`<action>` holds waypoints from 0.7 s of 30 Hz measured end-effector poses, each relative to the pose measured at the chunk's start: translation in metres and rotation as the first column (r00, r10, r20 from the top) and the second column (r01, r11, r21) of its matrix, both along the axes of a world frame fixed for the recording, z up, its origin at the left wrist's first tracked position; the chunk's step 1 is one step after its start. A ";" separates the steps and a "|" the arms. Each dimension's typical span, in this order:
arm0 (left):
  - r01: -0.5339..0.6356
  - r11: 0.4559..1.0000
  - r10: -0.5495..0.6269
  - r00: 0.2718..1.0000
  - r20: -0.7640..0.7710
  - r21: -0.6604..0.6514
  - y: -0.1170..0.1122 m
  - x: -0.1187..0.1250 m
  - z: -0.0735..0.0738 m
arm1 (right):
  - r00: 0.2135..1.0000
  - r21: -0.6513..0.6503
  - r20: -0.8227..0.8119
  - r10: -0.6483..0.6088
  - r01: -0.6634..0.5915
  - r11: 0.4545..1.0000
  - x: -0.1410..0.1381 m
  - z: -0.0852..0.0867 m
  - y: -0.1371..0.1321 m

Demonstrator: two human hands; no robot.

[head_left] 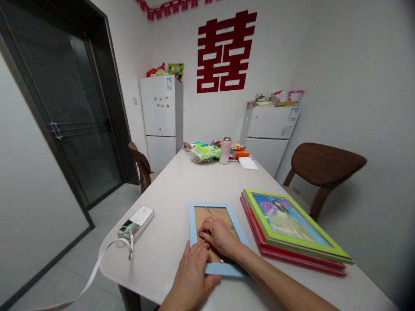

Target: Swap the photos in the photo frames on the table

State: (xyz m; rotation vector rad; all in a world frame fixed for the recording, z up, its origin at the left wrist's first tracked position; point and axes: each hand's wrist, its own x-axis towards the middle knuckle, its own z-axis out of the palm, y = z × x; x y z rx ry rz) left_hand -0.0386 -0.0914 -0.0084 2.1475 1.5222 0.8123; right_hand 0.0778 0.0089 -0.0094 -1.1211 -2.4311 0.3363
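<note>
A light blue picture frame (192,222) lies face down on the white table, its brown backing board (223,213) showing. Small metal clips sit around the board's edge, one of them a right-hand clip (231,227). My right hand (220,235) is over the board, fingers curled and pinched at a metal clip (199,234) by the left inner edge. Its fingertips partly hide that clip. My left hand (193,274) holds the frame's lower left corner, fingers over the left border and thumb by the bottom border.
To the right is a stack with a green picture frame (264,224) over red frames (298,258). A silver-and-white device (138,220) with a white strap (100,255) lies left. A pink bottle (225,151) and packets (205,152) stand at the table's far end. Chairs (327,164) flank the table.
</note>
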 end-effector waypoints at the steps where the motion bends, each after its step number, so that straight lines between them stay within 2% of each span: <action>1: -0.002 1.000 0.002 1.000 -0.003 -0.001 0.000 0.000 0.001 | 1.000 0.002 0.002 0.005 -0.005 1.000 0.000 0.000 0.001; 6: 0.000 1.000 0.000 1.000 0.000 0.013 -0.001 0.001 0.003 | 1.000 0.002 -0.002 0.026 -0.026 1.000 0.002 0.004 0.003; 10: 0.005 1.000 -0.006 1.000 0.011 0.012 0.000 0.000 0.002 | 0.999 -0.012 -0.044 0.013 -0.014 1.000 0.022 0.012 -0.009; 15: 0.020 0.999 -0.020 1.000 0.016 0.025 0.001 -0.001 0.000 | 0.988 -0.062 -0.017 0.153 -0.154 0.986 0.055 0.017 -0.038; 21: 0.028 0.999 -0.029 1.000 0.013 0.029 0.000 -0.001 0.004 | 0.981 0.018 0.026 0.192 -0.192 0.981 0.062 0.014 -0.051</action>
